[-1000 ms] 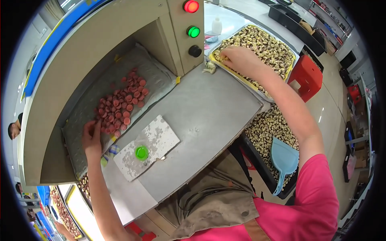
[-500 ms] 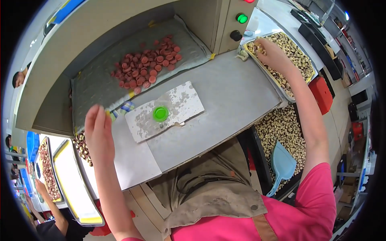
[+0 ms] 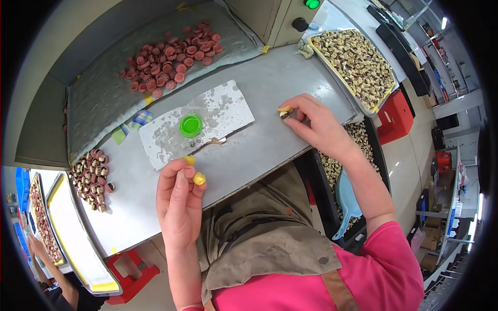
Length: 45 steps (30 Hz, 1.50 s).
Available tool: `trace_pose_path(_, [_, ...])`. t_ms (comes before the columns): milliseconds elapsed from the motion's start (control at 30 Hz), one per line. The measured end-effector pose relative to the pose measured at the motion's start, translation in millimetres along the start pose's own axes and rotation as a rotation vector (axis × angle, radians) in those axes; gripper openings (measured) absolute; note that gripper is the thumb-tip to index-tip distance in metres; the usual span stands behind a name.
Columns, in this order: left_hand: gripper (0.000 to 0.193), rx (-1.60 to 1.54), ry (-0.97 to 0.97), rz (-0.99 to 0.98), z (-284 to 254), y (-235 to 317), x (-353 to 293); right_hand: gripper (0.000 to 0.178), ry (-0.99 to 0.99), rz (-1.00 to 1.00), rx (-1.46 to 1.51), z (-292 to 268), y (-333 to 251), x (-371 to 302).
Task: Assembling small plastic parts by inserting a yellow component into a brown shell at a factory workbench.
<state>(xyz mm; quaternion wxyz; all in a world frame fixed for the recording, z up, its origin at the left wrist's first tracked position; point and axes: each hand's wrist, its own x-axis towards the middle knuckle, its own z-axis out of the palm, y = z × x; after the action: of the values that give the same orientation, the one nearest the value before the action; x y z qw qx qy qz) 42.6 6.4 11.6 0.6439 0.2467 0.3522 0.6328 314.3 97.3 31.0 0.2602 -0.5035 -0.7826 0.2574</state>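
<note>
My left hand (image 3: pixel 181 194) is held palm up over the table's front edge, with fingers loosely curled and yellow covers on two fingertips. I see nothing between those tips. My right hand (image 3: pixel 321 127) pinches a small dark-and-cream piece (image 3: pixel 284 116) above the grey tabletop; yellow shows at its fingertip too. Between the hands lies a stained white board (image 3: pixel 225 106) bearing a round green dish (image 3: pixel 191 125). Small reddish fluted cups (image 3: pixel 171 59) lie heaped behind it on a grey cloth. At left sits a cluster of cups filled with cream-and-dark pieces (image 3: pixel 93 179).
A yellow-edged tray (image 3: pixel 358 67) of cut pieces stands at right. Below it, a black bin (image 3: pixel 381 155) of similar pieces holds a light-blue scoop (image 3: pixel 347 199). The machine housing (image 3: pixel 44 119) arches over the cups. Red stools (image 3: pixel 132 277) stand near the table; a co-worker's arm shows at lower left.
My right hand has come from the right tray to the table with a small piece. My left hand has moved right, from beside the filled cups. The whole view has shifted.
</note>
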Motion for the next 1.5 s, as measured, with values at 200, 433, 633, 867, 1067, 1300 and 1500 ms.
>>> trace_pose_path(200, [0.028, -0.094, 0.004, -0.035, -5.8, -1.3, 6.2, 0.021, -0.050, 0.197, 0.103, -1.2, -4.5, 1.2])
trace_pose_path(433, [0.027, -0.164, -0.034, -0.039, -14.6, -3.0, 7.8, 0.022, -0.131, 0.207, 0.031, 0.5, -4.4, 11.8])
trace_pose_path(633, [0.026, -0.206, -0.012, -0.049, -15.6, -1.6, 9.1, 0.020, -0.154, 0.112, 0.020, -0.9, -4.0, 11.0])
trace_pose_path(867, [0.028, -0.253, 0.031, -0.062, -12.0, 2.2, 5.4, 0.031, -0.175, 0.063, 0.016, -6.9, 8.3, 9.3])
trace_pose_path(1067, [0.029, -0.291, 0.055, -0.059, -23.4, 5.1, 4.9, 0.030, -0.045, 0.169, -0.074, 5.9, -27.1, 10.1])
trace_pose_path(1300, [0.029, -0.310, 0.009, -0.113, -34.9, 15.0, 2.8, 0.018, -0.031, 0.058, -0.200, 16.7, -37.7, 11.1])
trace_pose_path(1500, [0.029, -0.352, 0.003, -0.154, -35.1, 12.4, 8.6, 0.016, 0.049, 0.164, -0.241, 10.5, -33.4, 4.5])
